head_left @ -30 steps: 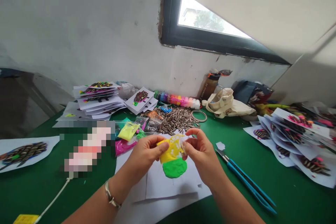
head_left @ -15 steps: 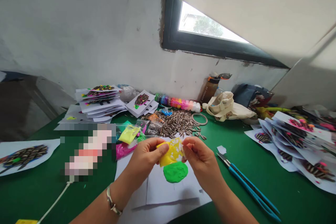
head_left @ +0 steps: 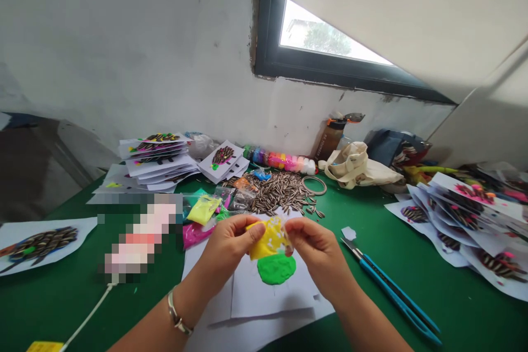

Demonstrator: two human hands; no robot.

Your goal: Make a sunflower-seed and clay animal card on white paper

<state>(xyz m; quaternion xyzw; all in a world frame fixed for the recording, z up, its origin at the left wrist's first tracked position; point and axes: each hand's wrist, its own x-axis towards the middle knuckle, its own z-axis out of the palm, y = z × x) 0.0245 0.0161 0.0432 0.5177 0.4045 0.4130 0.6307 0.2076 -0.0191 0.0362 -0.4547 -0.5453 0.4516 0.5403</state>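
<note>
My left hand (head_left: 236, 239) pinches the left side of a clear packet of yellow clay (head_left: 264, 243) between thumb and fingers. At the packet's right edge, the fingers of my right hand (head_left: 315, 245) are closed on its clear plastic. Beneath the packet a flat green clay oval (head_left: 277, 270) lies on white paper (head_left: 264, 302). Bags of clay, one with a yellow lump (head_left: 204, 209) and one magenta (head_left: 196, 235), rest to the left of my left hand.
Striped seeds (head_left: 276, 192) lie behind my hands beside a tape ring (head_left: 314, 185). Blue-handled tweezers (head_left: 396, 291) are on the right. Stacked pictures (head_left: 159, 162) stand at the left, more pictures (head_left: 462, 220) at the right. A bottle (head_left: 330, 137) and cloth bag (head_left: 357, 168) sit near the wall.
My right hand has shifted very slightly at the packet's right edge, where more clear plastic shows. My left hand keeps its hold.
</note>
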